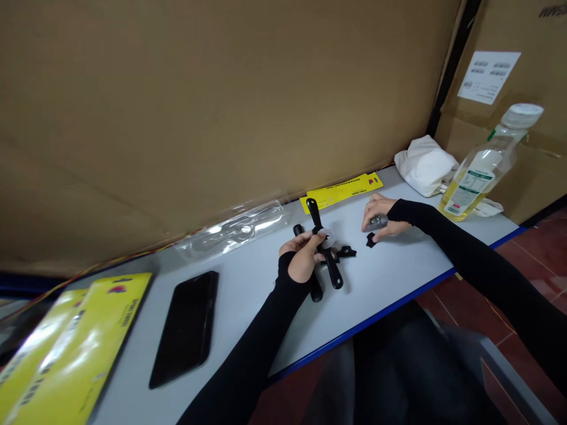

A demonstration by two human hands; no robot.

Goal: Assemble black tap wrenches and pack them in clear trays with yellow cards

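Note:
My left hand [303, 257] is closed round the middle of a black two-handled tool [333, 268], with the thumb on a pale round part [325, 238] at its centre. Beneath that hand, a second black handled tool [316, 289] lies on the table. Beside it, to the right, rests a small black part [346, 252]. My right hand [384, 218] is bent over the table, a clear, shiny object [378, 222] in its fingers. Its thumb touches a small black knob-like piece [371, 239].
A black phone [183, 327] and yellow cards [84, 348] are at the left. Clear plastic packaging [237, 229] and another yellow card [343, 192] lie along the back of the table [248, 307]. A white cloth [425, 165] and oil bottle [478, 171] stand right, near cardboard [522, 171].

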